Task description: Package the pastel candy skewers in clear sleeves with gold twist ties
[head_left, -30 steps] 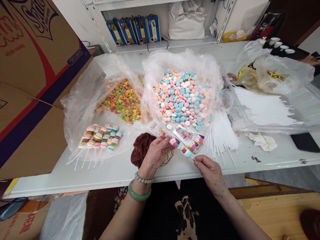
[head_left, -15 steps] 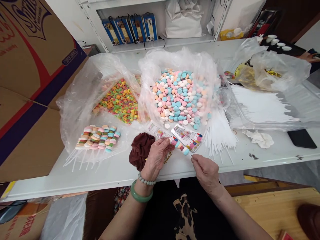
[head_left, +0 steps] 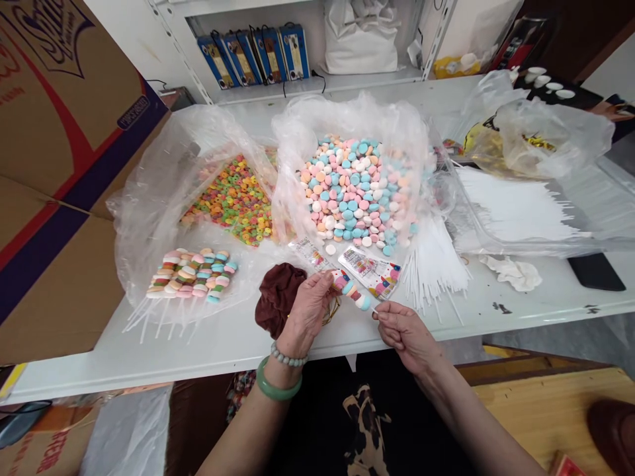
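My left hand point(head_left: 311, 303) is closed in a pinch on a small printed plastic wrapper point(head_left: 340, 280). From the wrapper's right end sticks out a candy skewer point(head_left: 359, 299) of pastel discs; whether its far end lies inside the wrapper I cannot tell. The fingers of my right hand point(head_left: 407, 334) grip the white stick of that skewer. Behind both hands lie flat printed wrappers point(head_left: 371, 271). A brown cloth point(head_left: 279, 297) bunches up beside my left hand.
Finished-looking candy skewers point(head_left: 191, 274) lie at left. Open bags hold ring candies point(head_left: 238, 205) and pastel disc candies point(head_left: 350, 192). White sticks point(head_left: 434, 271) fan out at right, near a clear tray point(head_left: 496, 248). A cardboard box point(head_left: 59, 264) stands at far left.
My right hand has shifted slightly left with the stick, its fingers a little looser. More of the pastel discs show between my hands. The view has moved a little.
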A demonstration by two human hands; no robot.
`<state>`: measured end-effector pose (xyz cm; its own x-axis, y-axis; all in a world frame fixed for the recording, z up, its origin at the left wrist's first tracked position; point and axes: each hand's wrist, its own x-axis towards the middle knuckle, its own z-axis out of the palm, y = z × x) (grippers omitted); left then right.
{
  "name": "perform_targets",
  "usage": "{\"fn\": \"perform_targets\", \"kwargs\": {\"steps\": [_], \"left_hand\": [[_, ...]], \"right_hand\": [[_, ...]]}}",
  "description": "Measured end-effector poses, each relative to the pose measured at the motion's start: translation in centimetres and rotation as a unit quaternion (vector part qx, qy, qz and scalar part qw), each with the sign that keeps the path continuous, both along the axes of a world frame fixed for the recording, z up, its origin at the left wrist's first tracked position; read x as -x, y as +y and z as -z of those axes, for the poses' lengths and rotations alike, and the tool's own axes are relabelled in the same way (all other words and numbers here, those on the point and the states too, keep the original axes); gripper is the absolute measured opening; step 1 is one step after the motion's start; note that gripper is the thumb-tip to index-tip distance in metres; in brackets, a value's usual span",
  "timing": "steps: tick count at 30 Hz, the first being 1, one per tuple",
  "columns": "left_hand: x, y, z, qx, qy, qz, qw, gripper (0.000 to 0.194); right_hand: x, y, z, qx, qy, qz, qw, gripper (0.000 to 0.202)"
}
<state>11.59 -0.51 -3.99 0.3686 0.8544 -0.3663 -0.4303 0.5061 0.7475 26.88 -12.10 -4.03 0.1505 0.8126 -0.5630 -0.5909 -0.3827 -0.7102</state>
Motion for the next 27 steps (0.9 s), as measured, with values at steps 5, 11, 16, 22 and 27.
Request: {"fn": "perform_targets", "kwargs": {"steps": [5,11,16,22,27], "left_hand": [[-1.2,-1.1,0.2,0.008,0.009,-0.024,1.0,0.029],[-0.9,-1.3,-0.2,0.031,0.04,-0.024,0.998,0.035],[-0.8,-1.4,-0.4,0.042,0.079,-0.021,0.996,0.04],[-1.4,-2.6,-0.2,0.046,0.05,0.031,0.997,0.037],[-0.2,-1.7,0.1,0.056,0.011,0.112,0.992,0.031]], "right_hand": [[1.4,0.3,0.7,-0.003,-0.005,-0.002,1.0,0.026],[0.7,-0.8,1.4,-0.121,-0.507,-0.012,0.854,0.017],[0.2,-1.1,1.8,-0.24,-0.774,-0.041,0.584,0.019],[1.1,-0.4,2.1,-0.193,-0.554,-0.036,0.809,0.018],[0.4,-0.2,2.2,-0.102,-0.293,-0.02,0.95,0.019]]}}
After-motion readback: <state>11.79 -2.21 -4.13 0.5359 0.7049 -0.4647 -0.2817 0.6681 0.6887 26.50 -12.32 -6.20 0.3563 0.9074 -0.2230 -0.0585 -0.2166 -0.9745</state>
